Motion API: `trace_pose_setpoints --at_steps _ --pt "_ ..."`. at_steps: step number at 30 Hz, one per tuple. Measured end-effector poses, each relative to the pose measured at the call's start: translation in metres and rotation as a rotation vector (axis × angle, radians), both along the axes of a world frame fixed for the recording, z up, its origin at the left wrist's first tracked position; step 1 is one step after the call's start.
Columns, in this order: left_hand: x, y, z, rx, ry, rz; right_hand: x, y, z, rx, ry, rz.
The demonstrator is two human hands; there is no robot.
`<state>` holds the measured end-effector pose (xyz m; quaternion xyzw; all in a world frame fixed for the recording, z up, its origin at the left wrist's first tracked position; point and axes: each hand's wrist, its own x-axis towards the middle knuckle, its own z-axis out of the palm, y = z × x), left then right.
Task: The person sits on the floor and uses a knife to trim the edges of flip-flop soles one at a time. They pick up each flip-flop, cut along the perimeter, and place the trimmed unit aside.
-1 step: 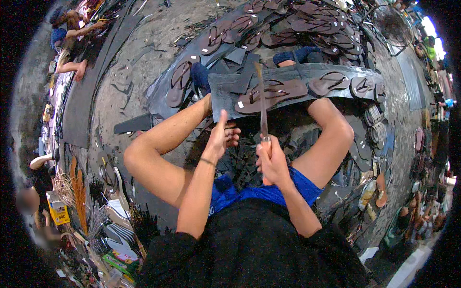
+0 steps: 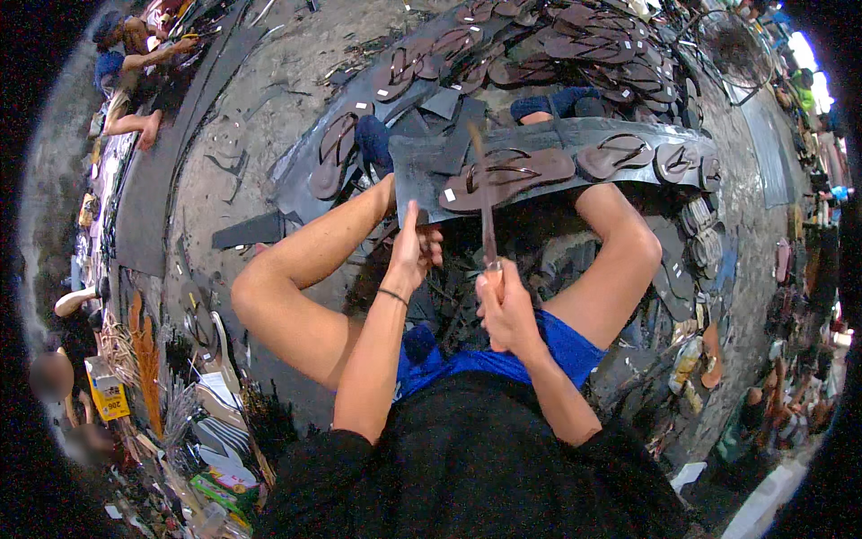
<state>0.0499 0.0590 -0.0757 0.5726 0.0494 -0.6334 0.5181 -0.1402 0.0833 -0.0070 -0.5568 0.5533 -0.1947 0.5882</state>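
Note:
My right hand is closed round the orange-brown handle of a long knife. Its narrow blade points away from me, passing in view over a dark brown flip-flop. That flip-flop lies on a grey rubber sheet stretched across in front of my shins, with more flip-flops along its right part. Beside the sheet's near left corner is my left hand, thumb raised and fingers loosely bent apart, holding nothing that I can see. Whether the thumb touches the sheet, I cannot tell.
Many brown flip-flops are piled beyond my feet. Dark offcuts litter the floor. A wire-guarded fan stands at the far right. Brooms and a yellow box are at the left; another person sits far left.
My left hand has moved slightly away from me and left, toward the sheet's corner. The knife has shifted a little left and nearer to me, still in my right hand.

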Motion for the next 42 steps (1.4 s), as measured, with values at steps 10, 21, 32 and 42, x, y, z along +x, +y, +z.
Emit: trace_pose_setpoints --at_steps 10,21,32,42 --pt "0.017 -0.035 0.048 -0.189 -0.117 -0.061 0.014 0.005 -0.015 -0.255 0.124 0.236" --pt "0.015 -0.027 0.055 -0.331 -0.027 -0.024 0.077 -0.052 -0.024 -0.163 0.298 0.197" --pt "0.039 0.030 0.146 -0.342 -0.533 0.121 0.207 -0.094 -0.185 -1.962 1.379 0.462" --pt "0.094 0.072 0.145 -0.314 -0.627 0.291 0.184 -0.029 -0.086 -2.299 1.508 0.427"
